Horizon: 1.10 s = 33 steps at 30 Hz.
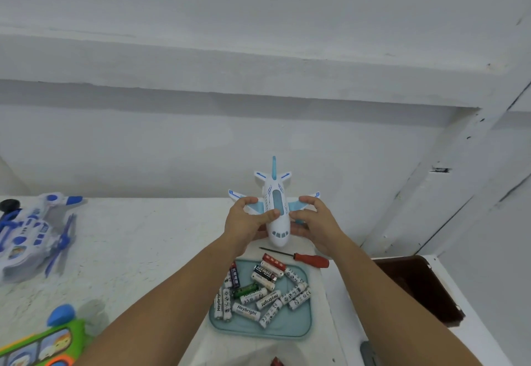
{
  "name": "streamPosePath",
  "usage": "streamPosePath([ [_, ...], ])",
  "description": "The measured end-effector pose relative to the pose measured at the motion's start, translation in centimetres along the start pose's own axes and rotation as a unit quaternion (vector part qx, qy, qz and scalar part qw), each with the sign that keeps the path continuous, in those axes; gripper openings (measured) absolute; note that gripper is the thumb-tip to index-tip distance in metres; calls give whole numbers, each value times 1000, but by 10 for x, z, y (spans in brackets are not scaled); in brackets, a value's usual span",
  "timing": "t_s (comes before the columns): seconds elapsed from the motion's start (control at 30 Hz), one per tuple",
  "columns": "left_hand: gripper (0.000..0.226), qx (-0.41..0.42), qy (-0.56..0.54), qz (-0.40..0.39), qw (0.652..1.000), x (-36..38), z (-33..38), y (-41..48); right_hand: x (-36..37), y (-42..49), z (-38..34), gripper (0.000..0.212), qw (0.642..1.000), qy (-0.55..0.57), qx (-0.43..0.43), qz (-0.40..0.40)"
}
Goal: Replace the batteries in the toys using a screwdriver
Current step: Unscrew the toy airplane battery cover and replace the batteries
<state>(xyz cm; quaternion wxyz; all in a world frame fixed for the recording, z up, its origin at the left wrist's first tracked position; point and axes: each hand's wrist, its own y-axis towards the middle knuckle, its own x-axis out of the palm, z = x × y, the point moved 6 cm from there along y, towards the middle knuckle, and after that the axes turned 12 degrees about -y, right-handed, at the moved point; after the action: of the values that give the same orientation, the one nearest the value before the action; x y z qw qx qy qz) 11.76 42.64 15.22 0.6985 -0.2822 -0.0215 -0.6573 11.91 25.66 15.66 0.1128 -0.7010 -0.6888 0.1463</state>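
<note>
**Item: toy plane [276,216], white and pale blue.** Held top side up, nose toward the wearer, over the far part of the table [143,250], beyond the tray [287,332]. Whether its belly touches the table cannot be told.

**Left hand [244,223].** Fingers curled round the wing root, thumb laid on the body; the plane is gripped.

**Right hand [314,222].** Mirrored grip on the other side, fingers hooked over the wing, thumb against the body.

**Screwdriver [304,258].** Red handle, lying untouched between plane and tray, tip pointing left.

**Batteries [258,294].** Heaped loose in the tray, mixed brands.

**Other stock.** Blue-and-white helicopter toy [31,236] at far left; green toy [43,345] at near left; brown bin [416,285] at right.

**Handling note (judged).** No battery door is seen on top, so one is probably underneath. The plane is best turned belly up and laid flat, steadied by the body rather than the thin wings. One hand is then freed for the screwdriver, which should be seated squarely before turning. The screw should be kept out of the battery pile.
</note>
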Motion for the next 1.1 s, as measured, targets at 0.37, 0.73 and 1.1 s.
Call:
streamPosePath([
  [0.37, 62, 4, 10, -8, 1000, 1, -7, -9, 0, -8, 1, 49, 1000, -11, 7, -5],
  [0.73, 59, 6, 21, -19, 1000, -1, -12, -13, 1, -18, 3, 46, 999, -32, -10, -6],
  [1.1, 57, 26, 116, 4, 993, -5, -7, -17, -12, -26, -11, 46, 925, -341, -107, 125],
])
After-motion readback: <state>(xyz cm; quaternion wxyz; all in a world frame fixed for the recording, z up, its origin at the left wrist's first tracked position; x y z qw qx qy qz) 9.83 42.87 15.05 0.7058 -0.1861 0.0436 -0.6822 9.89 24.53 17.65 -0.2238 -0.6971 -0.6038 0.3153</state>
